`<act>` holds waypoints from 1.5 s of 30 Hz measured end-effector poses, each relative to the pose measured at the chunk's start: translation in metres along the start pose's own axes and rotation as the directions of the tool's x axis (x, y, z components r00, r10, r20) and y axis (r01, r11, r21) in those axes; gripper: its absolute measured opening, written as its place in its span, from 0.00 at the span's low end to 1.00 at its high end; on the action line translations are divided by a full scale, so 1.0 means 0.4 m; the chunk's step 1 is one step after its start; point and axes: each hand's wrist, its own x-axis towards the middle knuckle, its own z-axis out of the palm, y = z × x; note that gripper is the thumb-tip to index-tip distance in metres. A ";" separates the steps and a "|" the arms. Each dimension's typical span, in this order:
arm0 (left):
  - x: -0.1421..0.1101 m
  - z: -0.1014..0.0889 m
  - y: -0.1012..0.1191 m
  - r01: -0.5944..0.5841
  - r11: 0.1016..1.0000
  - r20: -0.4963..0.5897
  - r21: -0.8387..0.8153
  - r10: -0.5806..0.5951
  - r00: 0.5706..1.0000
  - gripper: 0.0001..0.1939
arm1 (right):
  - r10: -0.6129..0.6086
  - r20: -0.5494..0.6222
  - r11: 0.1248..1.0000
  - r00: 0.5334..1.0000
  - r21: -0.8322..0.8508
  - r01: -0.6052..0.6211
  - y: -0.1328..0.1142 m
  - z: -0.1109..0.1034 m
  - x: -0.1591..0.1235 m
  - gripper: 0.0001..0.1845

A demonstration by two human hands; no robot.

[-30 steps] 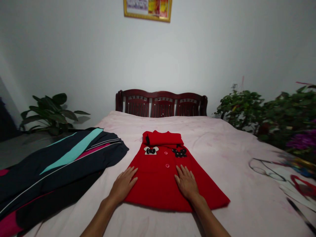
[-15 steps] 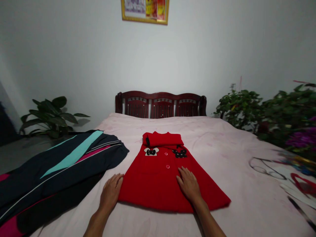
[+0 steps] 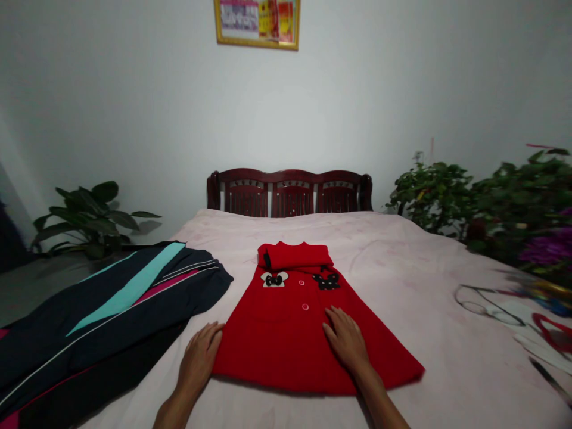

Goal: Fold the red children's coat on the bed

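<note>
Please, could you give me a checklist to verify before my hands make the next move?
1. Red garment spread on the pink sheet: ok.
2. Its folded top part lying within its width: ok.
3. Right hand resting on its front: ok.
4. Left hand gripping its left edge: not ok, only beside it, fingers open.
5. Dark clothing and glasses apart from it: ok.
6. Underside free of creases: cannot tell, hidden.
</note>
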 end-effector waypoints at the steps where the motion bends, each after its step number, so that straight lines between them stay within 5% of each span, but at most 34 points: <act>1: 0.000 0.001 -0.001 0.000 1.000 0.000 0.000 0.000 1.000 0.25 | 0.004 0.000 1.000 1.000 0.005 -0.004 0.000 0.000 0.000 0.29; 25: 0.012 -0.016 -0.045 0.015 0.995 0.006 -0.100 -0.015 1.000 0.25 | -0.005 -0.044 0.994 0.999 0.113 0.010 0.017 0.005 -0.004 0.27; 35: 0.017 -0.052 -0.070 -0.116 0.991 0.152 0.064 0.105 0.983 0.23 | -0.028 -0.185 0.954 0.982 0.289 0.082 0.020 0.001 -0.026 0.23; 38: 0.021 -0.047 -0.081 -0.143 0.985 0.171 0.102 0.124 0.977 0.22 | 0.040 -0.363 0.928 0.931 0.360 0.100 0.031 -0.040 -0.043 0.23; 40: 0.022 -0.040 -0.089 -0.179 0.975 0.167 0.129 0.156 0.973 0.22 | 0.159 -0.492 0.942 0.856 0.336 0.018 0.046 -0.086 -0.059 0.24; 43: 0.020 -0.028 -0.106 -0.236 0.956 0.152 0.173 0.211 0.966 0.22 | 0.437 -0.560 0.898 0.704 0.322 -0.300 0.083 -0.160 -0.086 0.27; 45: 0.018 -0.021 -0.120 -0.274 0.941 0.143 0.197 0.249 0.958 0.23 | 0.648 -0.425 0.761 0.632 0.351 -0.545 0.115 -0.197 -0.103 0.31</act>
